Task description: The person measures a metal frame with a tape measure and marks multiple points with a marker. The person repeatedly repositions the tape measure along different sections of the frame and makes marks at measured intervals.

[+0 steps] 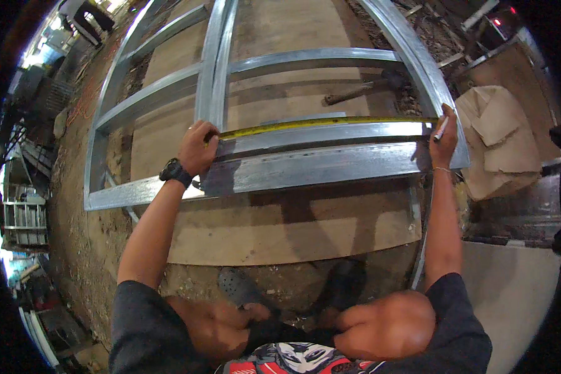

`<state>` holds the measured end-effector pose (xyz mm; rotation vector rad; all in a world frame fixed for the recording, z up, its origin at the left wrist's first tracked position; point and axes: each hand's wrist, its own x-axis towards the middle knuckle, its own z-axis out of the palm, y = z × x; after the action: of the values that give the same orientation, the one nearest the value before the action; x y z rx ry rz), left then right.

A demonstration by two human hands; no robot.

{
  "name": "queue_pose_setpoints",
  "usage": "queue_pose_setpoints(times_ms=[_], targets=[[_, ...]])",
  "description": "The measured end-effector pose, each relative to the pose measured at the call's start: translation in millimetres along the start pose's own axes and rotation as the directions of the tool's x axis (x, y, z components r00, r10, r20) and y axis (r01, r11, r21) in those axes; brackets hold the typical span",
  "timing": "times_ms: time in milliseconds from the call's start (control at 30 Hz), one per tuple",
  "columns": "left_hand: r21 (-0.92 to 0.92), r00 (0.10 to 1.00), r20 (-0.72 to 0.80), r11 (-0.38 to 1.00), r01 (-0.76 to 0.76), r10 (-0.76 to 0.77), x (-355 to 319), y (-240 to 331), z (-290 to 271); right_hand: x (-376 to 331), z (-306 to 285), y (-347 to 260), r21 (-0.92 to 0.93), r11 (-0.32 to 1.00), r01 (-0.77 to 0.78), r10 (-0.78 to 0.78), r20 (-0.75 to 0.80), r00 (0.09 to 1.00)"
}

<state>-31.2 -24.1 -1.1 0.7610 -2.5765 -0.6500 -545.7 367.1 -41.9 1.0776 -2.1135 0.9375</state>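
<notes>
A yellow tape measure blade (330, 121) is stretched between my hands, along a metal bar (318, 167) at the near side of a silvery metal frame (217, 68). My left hand (198, 148) is closed on the blade's left end, over the spot where the upright bars meet the near bar. At the frame's right corner my right hand (442, 140) grips the other end of the tape. A slim white pen or marker (441, 129) sticks out between its fingers. The tape's case cannot be made out.
Under the frame lies a tan sheet (280, 234) on bare earth. A hammer (368, 88) rests on it between the bars. Folded brown paper or sacking (500, 140) lies to the right. Far left, another person (84, 19) stands near stacked metal racks (25, 215).
</notes>
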Motion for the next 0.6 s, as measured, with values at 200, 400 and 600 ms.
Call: queue_pose_setpoints(times_ms=[200, 400, 600], targets=[[0.012, 1.000, -0.003, 1.000, -0.017, 0.017, -11.5, -10.7, -9.5, 3.8, -1.4, -45.4, 0.020, 0.992, 0.121, -0.122, 0.049, 0.991], [0.034, 0.999, 0.026, 0.999, -0.022, 0.021, -11.3, -2.2, -4.8, 4.5, -8.8, -33.6, -0.016, 0.994, 0.106, -0.106, -0.010, 0.994], [0.122, 0.998, 0.025, 0.991, -0.061, 0.058, -18.8, -3.8, -11.5, -9.7, -0.6, -26.0, -0.010, 0.998, -0.063, 0.063, 0.025, 0.998]])
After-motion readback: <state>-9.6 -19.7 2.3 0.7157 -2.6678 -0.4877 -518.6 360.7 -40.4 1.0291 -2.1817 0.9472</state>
